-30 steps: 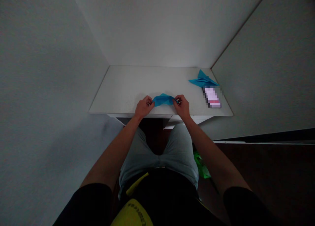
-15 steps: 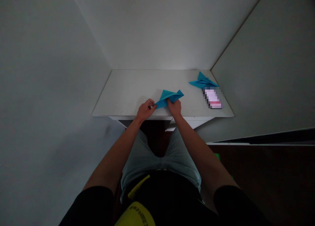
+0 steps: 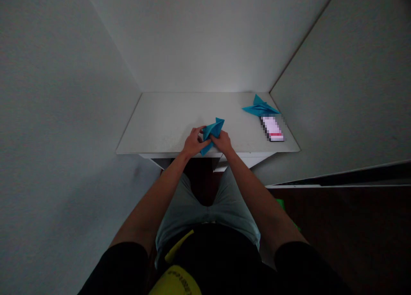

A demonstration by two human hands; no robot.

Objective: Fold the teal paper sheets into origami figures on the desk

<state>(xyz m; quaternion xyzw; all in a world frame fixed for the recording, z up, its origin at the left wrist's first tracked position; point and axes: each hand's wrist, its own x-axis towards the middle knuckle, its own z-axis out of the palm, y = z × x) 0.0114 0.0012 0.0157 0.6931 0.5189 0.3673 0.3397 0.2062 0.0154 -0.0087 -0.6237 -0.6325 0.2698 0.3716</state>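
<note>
Head view: both hands, left point(image 3: 192, 143) & right point(image 3: 221, 142), grip closed on blue folded paper point(image 3: 212, 131), partly hidden.

A white table point(image 3: 160, 123) stands in a corner between pale walls point(image 3: 58, 115). Dim light. The floor point(image 3: 346, 226) at right is dark.

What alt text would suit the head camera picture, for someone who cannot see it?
A seated person's left hand and right hand grip a folded blue paper at the near edge of a white table. A second folded blue paper and a pixelated phone-like object lie at the table's right.
</note>
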